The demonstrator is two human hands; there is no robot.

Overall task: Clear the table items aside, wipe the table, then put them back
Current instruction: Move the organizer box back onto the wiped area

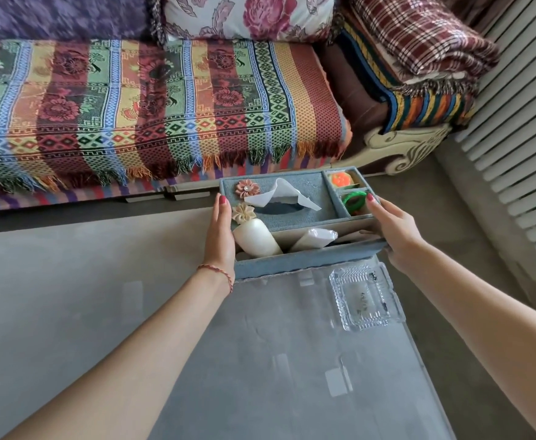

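Two hands, left [220, 231] and right [393, 228], press the sides of the blue box [295, 201] | box: middle of the frame, at the worktop [260, 360] far edge | risk: a tilt could spill the bottles [255, 239] | glass dish [366, 296] sits just below.

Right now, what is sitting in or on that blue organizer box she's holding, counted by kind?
Fabric flowers: 2
White bottles: 2
Tissue: 1
Orange item: 1
Green ring: 1
Total: 7
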